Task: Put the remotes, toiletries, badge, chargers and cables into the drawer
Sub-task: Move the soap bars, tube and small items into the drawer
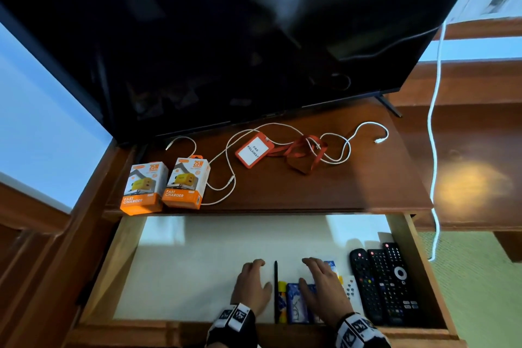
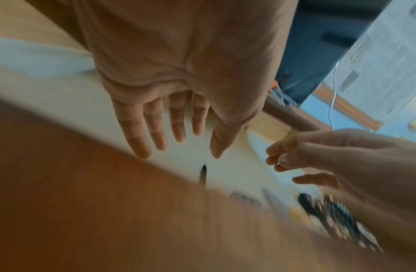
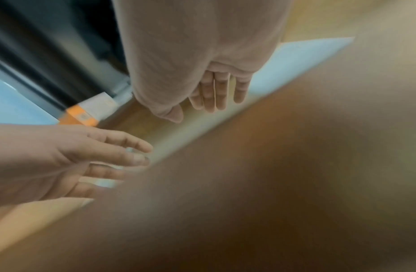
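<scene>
The open drawer [image 1: 127,248] has a white-lined floor. In it, at the right, lie three black remotes [image 1: 384,282], a white remote [image 1: 351,291], blue toiletry packets [image 1: 293,302] and a thin black stick [image 1: 276,291]. My left hand [image 1: 254,277] hovers flat over the bare liner with its fingers [image 2: 156,127] straight and holds nothing. My right hand [image 1: 315,274] is spread over the toiletry packets, fingers relaxed, empty. On the tabletop above sit two orange charger boxes [image 1: 144,188], white cables [image 1: 226,172] and an orange-framed badge [image 1: 251,150] with its lanyard [image 1: 302,155].
A large dark TV [image 1: 226,37] stands over the back of the tabletop [image 1: 367,178]. One more white cable [image 1: 435,150] hangs down past the table's right end. The drawer's wooden front rail [image 1: 169,330] lies just under my wrists. Both wrist views are blurred.
</scene>
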